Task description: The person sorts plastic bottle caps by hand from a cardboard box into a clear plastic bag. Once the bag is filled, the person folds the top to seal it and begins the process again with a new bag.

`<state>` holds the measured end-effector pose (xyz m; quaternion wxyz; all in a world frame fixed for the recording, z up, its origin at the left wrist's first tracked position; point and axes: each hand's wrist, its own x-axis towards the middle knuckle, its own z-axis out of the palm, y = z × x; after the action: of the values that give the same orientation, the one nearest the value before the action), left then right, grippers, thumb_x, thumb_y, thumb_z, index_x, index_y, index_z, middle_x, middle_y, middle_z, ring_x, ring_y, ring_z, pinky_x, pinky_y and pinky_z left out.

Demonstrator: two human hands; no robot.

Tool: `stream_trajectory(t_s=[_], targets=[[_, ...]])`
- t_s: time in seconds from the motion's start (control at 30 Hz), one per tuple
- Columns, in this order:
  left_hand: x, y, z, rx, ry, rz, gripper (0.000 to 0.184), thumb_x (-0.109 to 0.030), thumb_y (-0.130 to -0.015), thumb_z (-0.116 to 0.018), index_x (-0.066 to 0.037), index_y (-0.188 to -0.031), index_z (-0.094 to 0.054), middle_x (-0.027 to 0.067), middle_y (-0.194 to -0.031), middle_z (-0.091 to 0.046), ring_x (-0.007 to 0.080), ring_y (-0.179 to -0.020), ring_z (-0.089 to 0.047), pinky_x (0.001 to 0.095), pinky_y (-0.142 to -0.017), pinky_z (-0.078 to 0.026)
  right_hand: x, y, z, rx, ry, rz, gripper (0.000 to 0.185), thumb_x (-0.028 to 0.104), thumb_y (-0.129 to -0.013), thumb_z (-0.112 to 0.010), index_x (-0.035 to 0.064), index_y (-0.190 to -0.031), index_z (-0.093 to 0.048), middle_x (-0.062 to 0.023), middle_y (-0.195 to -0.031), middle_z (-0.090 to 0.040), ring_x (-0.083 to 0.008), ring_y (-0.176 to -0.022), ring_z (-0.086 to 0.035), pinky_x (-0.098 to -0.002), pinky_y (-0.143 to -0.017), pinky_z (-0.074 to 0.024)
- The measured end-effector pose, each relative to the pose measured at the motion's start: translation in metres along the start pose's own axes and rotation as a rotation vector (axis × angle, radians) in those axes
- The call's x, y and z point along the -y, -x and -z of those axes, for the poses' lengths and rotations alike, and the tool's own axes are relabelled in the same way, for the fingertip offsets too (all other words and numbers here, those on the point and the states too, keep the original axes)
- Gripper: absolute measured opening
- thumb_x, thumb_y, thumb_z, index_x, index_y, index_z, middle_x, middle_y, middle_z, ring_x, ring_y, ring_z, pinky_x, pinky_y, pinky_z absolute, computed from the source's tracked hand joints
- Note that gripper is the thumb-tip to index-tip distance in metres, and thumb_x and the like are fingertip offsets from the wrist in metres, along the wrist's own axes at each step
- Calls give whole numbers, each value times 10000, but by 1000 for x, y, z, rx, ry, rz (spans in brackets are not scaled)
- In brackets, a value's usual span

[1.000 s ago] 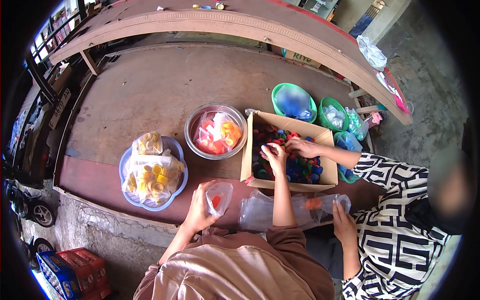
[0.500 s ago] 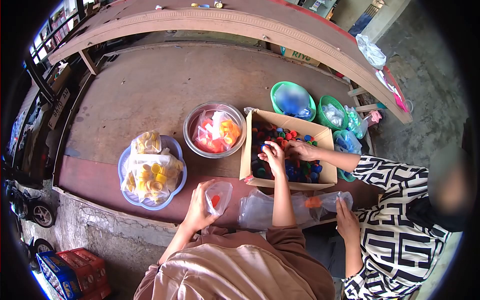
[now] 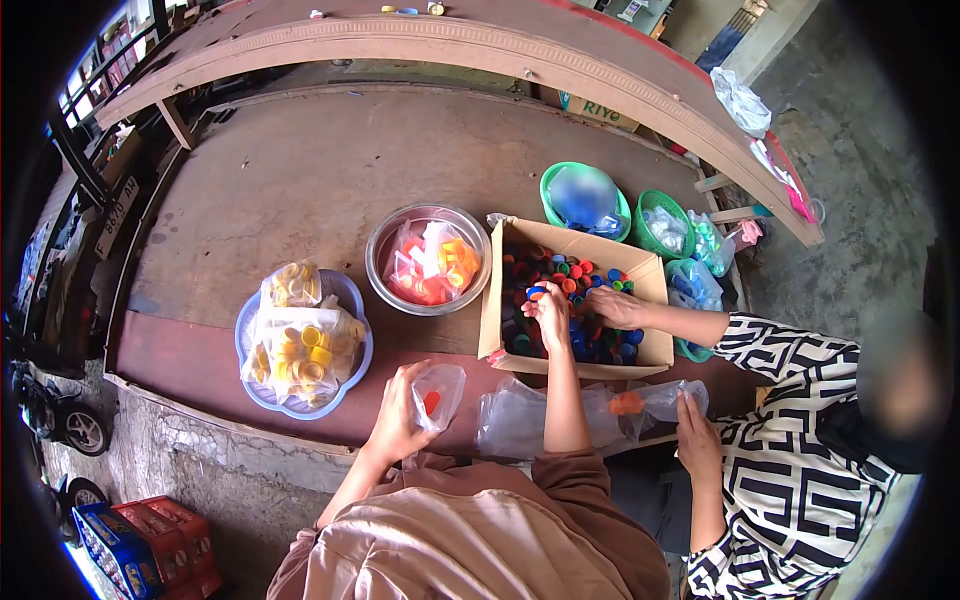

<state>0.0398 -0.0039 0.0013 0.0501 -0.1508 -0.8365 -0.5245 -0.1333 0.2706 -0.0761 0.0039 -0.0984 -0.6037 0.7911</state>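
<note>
My left hand (image 3: 395,415) grips a clear plastic bag (image 3: 445,392) by its side, its mouth spread, with a red cap (image 3: 431,402) inside. Over the near left part of a cardboard box (image 3: 487,315), my right hand (image 3: 550,318) pinches a blue bottle cap (image 3: 537,294) at its fingertips. Caps of several colours (image 3: 572,268) fill the box. A co-worker's hand (image 3: 615,308) reaches among them just right of mine. Their other hand (image 3: 697,440) holds a clear bag (image 3: 675,402) with an orange cap (image 3: 627,403) near it.
Flat plastic bags (image 3: 510,420) lie between my arms. A blue tray (image 3: 245,370) bears bagged yellow caps (image 3: 305,355). Behind stands a metal bowl (image 3: 378,285) of bagged red and orange caps (image 3: 435,265). Green baskets (image 3: 548,190) sit behind the box. A wooden beam (image 3: 400,40) crosses the far side.
My right hand has turned slightly and shows the blue cap at its fingertips more plainly. The co-worker's hand in the box has shifted slightly right and nearer. My left hand keeps still.
</note>
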Motion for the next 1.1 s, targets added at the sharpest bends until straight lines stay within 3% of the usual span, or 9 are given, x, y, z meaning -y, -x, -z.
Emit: stream_trajectory(t_s=[0.13, 0.33, 1.03, 1.1], targets=[[2, 0, 0, 4, -36, -20, 779, -193, -615, -759, 0, -1245, -343, 199, -1140, -442, 354, -1060, -455, 417, -917, -369, 10, 8, -6, 41, -36, -36, 215, 114, -888, -466, 19, -1076, -507, -75, -892, -566, -171, -683, -602, -290, -642, -510], [0, -1, -1, -10, 14, 6, 792, -111, -566, -731, -4, -1253, -353, 188, -1179, -439, 369, -1075, -432, 424, -916, -350, 6, 6, -6, 53, 9, -8, 254, 171, -911, -500, 6, -1104, -511, -72, -881, -560, -178, -687, -620, -294, -643, -529], [-1, -1, 0, -9, -1, -11, 782, -132, -572, -725, -4, -1251, -358, 188, -1166, -446, 354, -1067, -441, 415, -907, -346, 2, 4, 0, 51, -58, 131, 136, 79, -876, -464, 10, -973, -529, -71, -846, -576, -175, -694, -620, -290, -661, -528], [-2, -1, 0, -10, -3, -9, 779, -136, -577, -725, -4, -1251, -357, 187, -1164, -447, 351, -1064, -444, 415, -903, -347, 5, 3, -1, 43, -105, 32, 173, 94, -873, -463, 5, -1011, -517, -80, -855, -577, -190, -706, -622, -304, -676, -528]])
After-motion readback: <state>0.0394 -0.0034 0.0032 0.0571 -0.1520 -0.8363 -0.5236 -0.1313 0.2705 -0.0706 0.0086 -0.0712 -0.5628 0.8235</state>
